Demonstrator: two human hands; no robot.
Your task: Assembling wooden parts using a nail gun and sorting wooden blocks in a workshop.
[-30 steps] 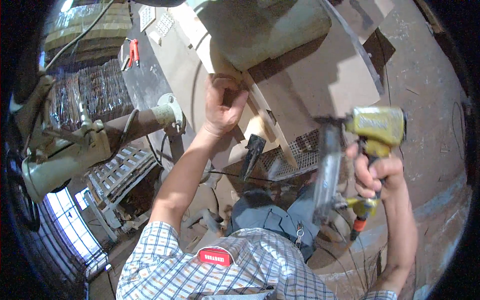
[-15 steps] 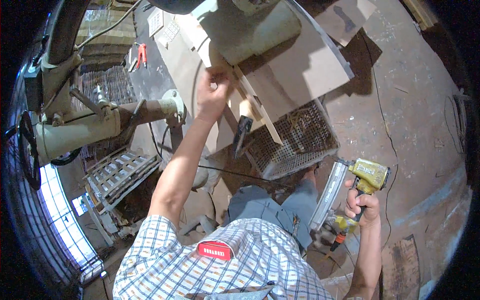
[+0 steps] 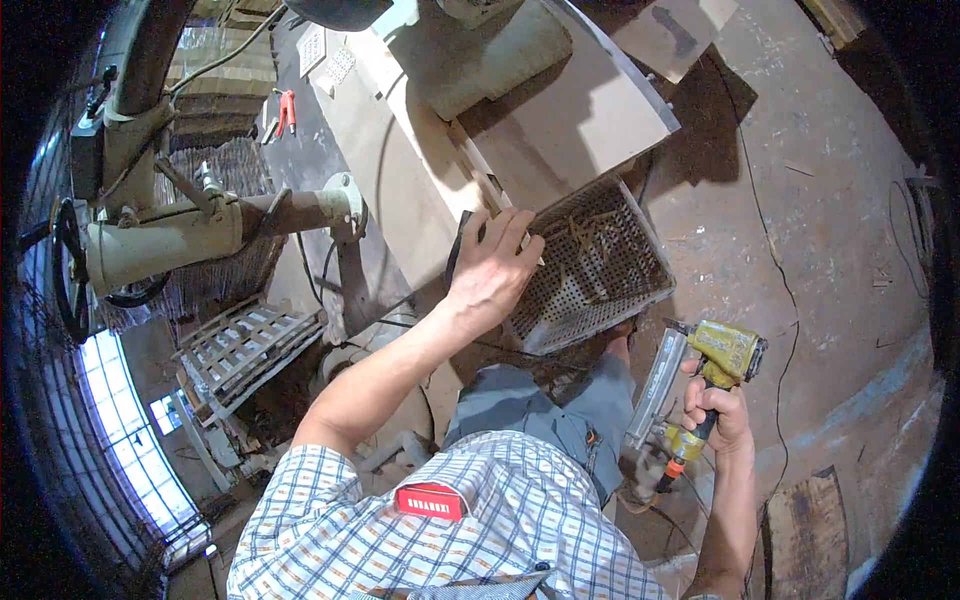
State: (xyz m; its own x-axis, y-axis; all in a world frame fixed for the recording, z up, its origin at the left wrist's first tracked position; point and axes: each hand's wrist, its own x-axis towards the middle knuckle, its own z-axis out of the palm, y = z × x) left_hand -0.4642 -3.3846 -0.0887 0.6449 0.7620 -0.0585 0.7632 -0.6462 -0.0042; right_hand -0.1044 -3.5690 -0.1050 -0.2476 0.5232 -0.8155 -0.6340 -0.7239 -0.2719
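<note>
My right hand (image 3: 716, 408) grips a yellow nail gun (image 3: 727, 350) by its handle, held out at the right; a long silver magazine (image 3: 660, 380) runs down from its nose, and an orange air fitting (image 3: 674, 467) sits below the grip. At the table's near edge my left hand (image 3: 490, 270) is closed, back upward, over the near ends of thin wooden strips (image 3: 470, 155). What its fingers grasp lies hidden under them. A black piece (image 3: 459, 238) shows beside its fingers. The strips lie along the table under a pale machine arm (image 3: 500, 75).
A perforated plastic crate (image 3: 640, 290) of wood scraps stands beneath the table's near edge. A red air blow gun (image 3: 287, 110) lies on the dark surface at the left. A pale machine column (image 3: 170, 243) and stacked slatted wood (image 3: 245, 345) stand left. A cable (image 3: 770, 240) crosses the floor.
My left hand has come back from the strips farther along the table to their near ends. The nail gun has moved slightly left in my right hand. The view has shifted a little.
</note>
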